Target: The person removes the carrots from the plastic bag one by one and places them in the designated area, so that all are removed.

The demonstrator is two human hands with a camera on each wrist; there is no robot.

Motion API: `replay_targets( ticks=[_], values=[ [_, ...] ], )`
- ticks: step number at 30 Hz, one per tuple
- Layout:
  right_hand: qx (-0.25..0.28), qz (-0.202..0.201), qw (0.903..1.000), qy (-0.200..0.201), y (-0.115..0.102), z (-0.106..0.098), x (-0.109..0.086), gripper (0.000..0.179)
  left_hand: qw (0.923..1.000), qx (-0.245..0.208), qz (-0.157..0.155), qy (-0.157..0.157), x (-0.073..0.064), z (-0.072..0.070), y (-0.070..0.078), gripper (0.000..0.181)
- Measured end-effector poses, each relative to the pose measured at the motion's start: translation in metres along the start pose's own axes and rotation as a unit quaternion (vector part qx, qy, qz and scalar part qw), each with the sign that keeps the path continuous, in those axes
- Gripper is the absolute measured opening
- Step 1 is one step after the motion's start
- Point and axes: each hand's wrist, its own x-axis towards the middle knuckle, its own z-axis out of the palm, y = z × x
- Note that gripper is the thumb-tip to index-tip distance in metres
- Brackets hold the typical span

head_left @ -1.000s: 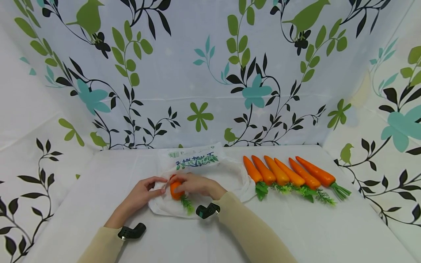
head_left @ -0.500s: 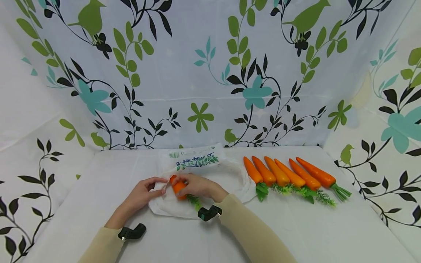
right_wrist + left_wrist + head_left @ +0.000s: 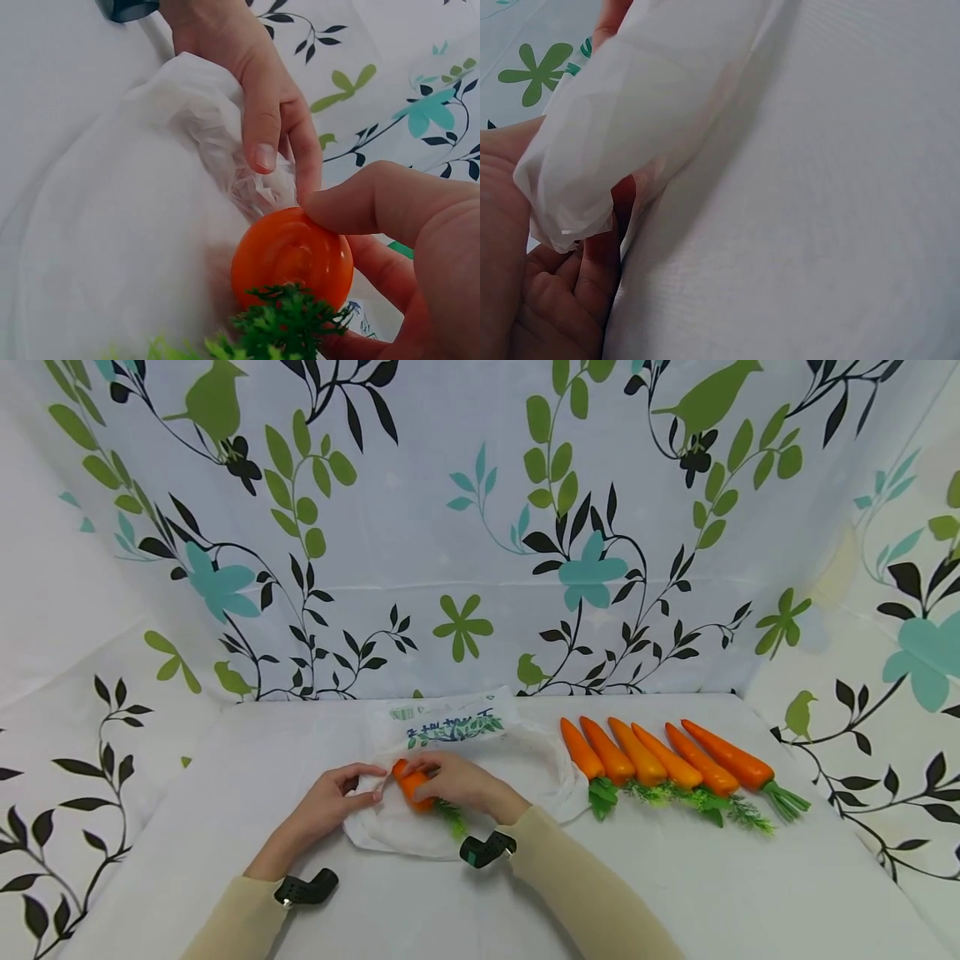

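Note:
My right hand grips a glossy orange carrot, its leafy green top towards me. In the right wrist view, the thumb presses on the rounded top end of the carrot, with fingers round its far side. The rest of its length is hidden. Under it spreads a white plastic bag with blue lettering and a printed tree. My left hand holds the bag's crumpled left edge between thumb and fingers, right beside the carrot. The left wrist view shows bag plastic draped over the fingers.
Several more carrots lie in a slanting row to the right of the bag, leafy ends towards me. A white-covered table carries everything. Behind it hangs a cloth printed with leaves and birds.
The carrot in my right hand has turned, its leafy end swinging to the right. My left hand keeps its hold on the bag's edge. The row of carrots lies as before.

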Motion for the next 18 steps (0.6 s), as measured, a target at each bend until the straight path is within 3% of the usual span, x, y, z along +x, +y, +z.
replay_targets(
  ticks=[9, 18],
  values=[
    [-0.009, 0.016, 0.9997, 0.013, -0.003, -0.006, -0.009, 0.029, 0.9999, -0.004, -0.010, -0.002, -0.002, 0.000, 0.006, 0.036],
    [-0.012, 0.033, 0.9992, 0.017, 0.001, -0.016, -0.027, 0.026, 0.9999, -0.002, -0.008, 0.007, -0.001, 0.001, 0.001, 0.035]
  ],
)
